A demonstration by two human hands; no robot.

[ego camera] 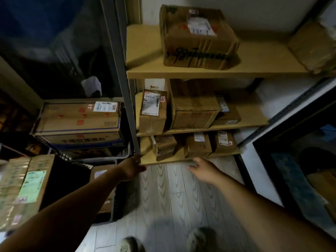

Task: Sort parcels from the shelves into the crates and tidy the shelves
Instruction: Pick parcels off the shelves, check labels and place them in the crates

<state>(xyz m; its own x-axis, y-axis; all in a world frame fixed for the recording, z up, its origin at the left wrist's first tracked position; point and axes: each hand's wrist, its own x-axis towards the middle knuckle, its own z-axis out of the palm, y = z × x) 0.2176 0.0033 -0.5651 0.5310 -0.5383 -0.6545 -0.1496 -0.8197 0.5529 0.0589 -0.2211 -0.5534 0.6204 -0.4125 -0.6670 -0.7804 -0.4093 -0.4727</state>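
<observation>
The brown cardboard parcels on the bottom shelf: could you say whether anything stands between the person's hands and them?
Nothing visible does for the right hand, at the front edge of the bottom shelf before the middle brown cardboard parcel. The left hand lies by the grey metal upright at its left front corner.

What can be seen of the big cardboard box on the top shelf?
The big cardboard box is brown, creased and dented, closed and taped. A crumpled white label with red patches beside it sits on its top; black handwritten digits run along its front face. It rests flat on the top shelf, slightly askew to the front edge. Nothing else touches it; another parcel lies apart at the right.
</observation>
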